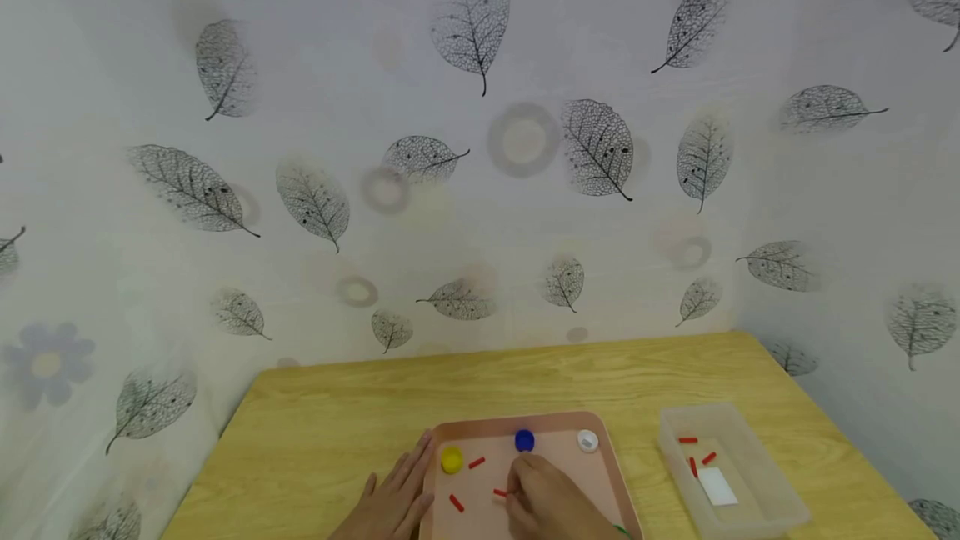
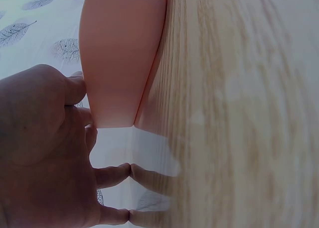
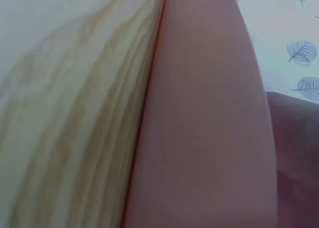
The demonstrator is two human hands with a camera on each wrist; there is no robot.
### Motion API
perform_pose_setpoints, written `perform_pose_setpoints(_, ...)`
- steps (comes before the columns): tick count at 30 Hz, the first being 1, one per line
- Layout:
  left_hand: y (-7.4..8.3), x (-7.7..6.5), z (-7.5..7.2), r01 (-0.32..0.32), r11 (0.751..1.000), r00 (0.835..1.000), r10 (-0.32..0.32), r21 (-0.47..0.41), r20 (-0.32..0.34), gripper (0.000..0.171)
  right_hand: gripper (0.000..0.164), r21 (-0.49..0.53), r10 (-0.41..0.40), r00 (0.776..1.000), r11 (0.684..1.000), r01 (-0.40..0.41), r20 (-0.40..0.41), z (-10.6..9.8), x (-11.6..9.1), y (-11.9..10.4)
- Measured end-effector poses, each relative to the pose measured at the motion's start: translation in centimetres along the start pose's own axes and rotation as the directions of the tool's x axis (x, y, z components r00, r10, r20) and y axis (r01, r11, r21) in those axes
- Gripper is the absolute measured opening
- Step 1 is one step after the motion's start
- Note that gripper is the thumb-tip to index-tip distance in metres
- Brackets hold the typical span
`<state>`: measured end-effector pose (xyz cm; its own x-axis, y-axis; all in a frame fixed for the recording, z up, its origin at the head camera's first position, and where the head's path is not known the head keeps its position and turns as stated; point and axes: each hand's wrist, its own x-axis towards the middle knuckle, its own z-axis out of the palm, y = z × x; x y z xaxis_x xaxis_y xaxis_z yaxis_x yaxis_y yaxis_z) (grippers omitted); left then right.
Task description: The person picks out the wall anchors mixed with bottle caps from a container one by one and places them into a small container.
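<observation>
A pink tray [image 1: 517, 420] lies on the wooden table. Straight fingers of my left hand [image 1: 392, 497] rest along its left rim; in the left wrist view, the same hand [image 2: 47, 148] is against the tray's outer wall [image 2: 122, 58]. Over the tray, my right hand [image 1: 551, 500] has curled fingers and pinches a small red stick [image 1: 500, 492], partly hidden by them. Two more red sticks [image 1: 457, 503] lie left of it. A yellow round cap [image 1: 452, 460], a blue cap [image 1: 524, 440] and a white cap [image 1: 587, 441] stand along the tray's far side.
To the right of the tray stands a translucent plastic box [image 1: 768, 477] holding several red sticks [image 1: 708, 457] and a white card [image 1: 717, 487]. Behind the table [image 1: 337, 407] rises a wall [image 1: 480, 215] with a leaf pattern.
</observation>
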<state>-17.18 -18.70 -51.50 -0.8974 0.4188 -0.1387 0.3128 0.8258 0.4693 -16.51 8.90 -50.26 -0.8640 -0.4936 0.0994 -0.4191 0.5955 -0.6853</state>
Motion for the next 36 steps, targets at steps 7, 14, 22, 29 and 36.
perform_pose_setpoints(7, -0.1, -0.5, -0.1, -0.017, 1.000, 1.000, 0.018, -0.012, 0.023, 0.063, 0.012, 0.038, 0.093, 0.995, 0.995, -0.092, -0.019, -0.8, -0.7, 0.0)
perform_pose_setpoints(14, -0.2, -0.4, 0.1, -0.007, 1.000, 1.000, 0.007, -0.007, 0.026, 0.063, 0.014, -0.066, -0.040, 0.991, 0.997, 0.032, -0.125, -2.3, -0.8, 0.7)
perform_pose_setpoints(22, 0.1, -0.3, -0.2, -0.054, 0.999, 0.998, 0.054, -0.007, 0.012, 0.064, 0.014, -0.122, -0.110, 0.976, 0.989, 0.088, -0.187, -4.0, -1.5, 1.6)
perform_pose_setpoints(29, 0.1, -0.1, -0.3, -0.038, 0.999, 0.999, 0.038, -0.029, 0.015, 0.063, 0.015, -0.131, -0.048, 0.978, 0.991, 0.022, -0.203, -4.7, -2.1, 2.2)
perform_pose_setpoints(36, -0.1, -0.3, -0.1, -0.011, 1.000, 1.000, 0.011, -0.006, 0.022, 0.064, 0.013, -0.103, 0.023, 0.981, 0.994, -0.044, -0.193, -5.5, -2.5, 2.5)
